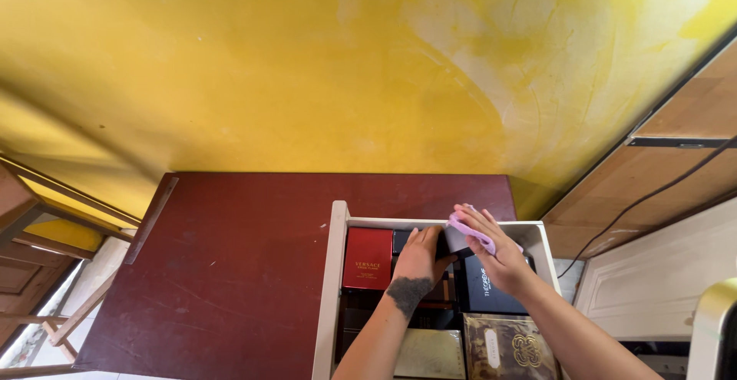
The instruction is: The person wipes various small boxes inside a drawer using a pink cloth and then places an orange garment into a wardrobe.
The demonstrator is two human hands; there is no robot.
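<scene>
An open white drawer (pixel 335 272) sticks out from a dark red cabinet top (pixel 246 249) and holds several boxes. My left hand (pixel 421 256) grips a small dark box (pixel 453 243) near the drawer's back. My right hand (pixel 495 251) presses a pink cloth (pixel 470 227) against the top of that same box. A red box (pixel 368 258) lies to the left of my left hand. A dark blue box (pixel 484 288) sits under my right wrist. A gold patterned box (pixel 508 347) and a pale gold box (pixel 430 353) lie nearer me.
A yellow wall (pixel 345 65) rises behind the cabinet. Wooden frames (pixel 46 219) stand at the left. At the right are wooden panels (pixel 675 150), a black cable (pixel 652 192) and a white panelled surface (pixel 660 272).
</scene>
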